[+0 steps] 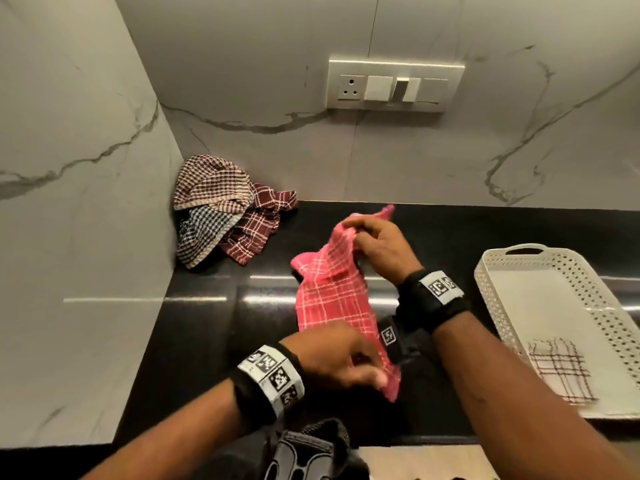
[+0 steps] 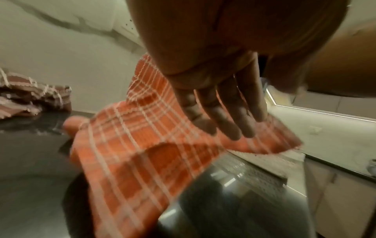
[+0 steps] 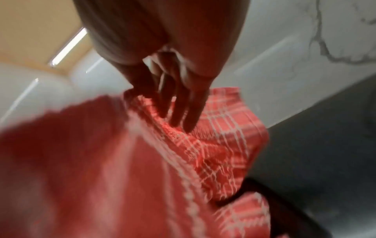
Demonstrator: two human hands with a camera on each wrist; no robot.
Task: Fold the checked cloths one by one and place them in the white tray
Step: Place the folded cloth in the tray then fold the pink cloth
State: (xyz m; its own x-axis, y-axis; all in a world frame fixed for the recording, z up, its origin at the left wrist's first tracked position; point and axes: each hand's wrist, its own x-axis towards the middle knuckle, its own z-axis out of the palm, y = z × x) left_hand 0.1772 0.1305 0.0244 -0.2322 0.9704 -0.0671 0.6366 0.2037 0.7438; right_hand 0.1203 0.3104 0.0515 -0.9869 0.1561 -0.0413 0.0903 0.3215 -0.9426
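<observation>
One pink checked cloth (image 1: 330,296) with white lines is held above the black surface (image 1: 207,327), its long axis running from 12 to 6 o'clock. The right hand (image 1: 379,249) pinches its far end and the left hand (image 1: 334,358) pinches its near end. Three more checked cloths (image 1: 225,213) lie heaped at 10 o'clock. One folded white checked cloth (image 1: 559,370) lies in the white tray (image 1: 588,296) at 3 o'clock.

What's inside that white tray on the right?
One folded white cloth with dark checks lies at the near end of the white tray; the person's right arm covers the tray's near corner.
</observation>
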